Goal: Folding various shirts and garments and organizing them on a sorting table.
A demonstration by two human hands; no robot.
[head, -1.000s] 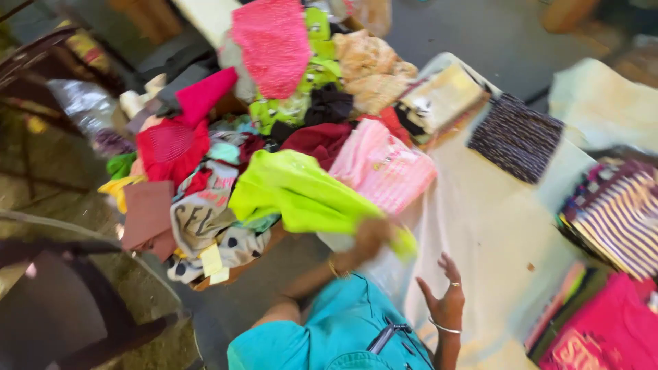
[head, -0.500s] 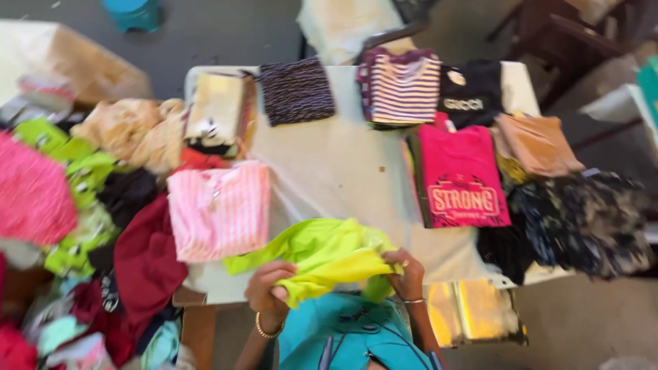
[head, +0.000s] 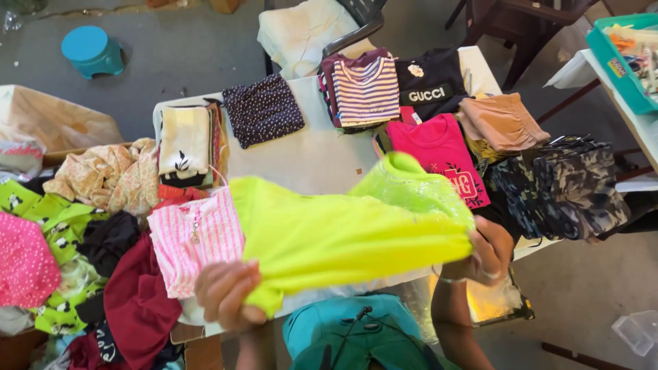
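Head view: the left hand [head: 225, 294] grips one end of a soft neon-yellow garment [head: 343, 236], fingers curled into the cloth. The right hand [head: 490, 250] pinches the other end, stretching it flat above the white bench [head: 315, 154], beside a pink striped top [head: 195, 236]

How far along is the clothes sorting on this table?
Done: folded pieces lie along the table's far side, such as the striped top and pink shirt. In hand: the neon yellow garment, stretched between the left hand and right hand. Left: the unfolded heap at the left.
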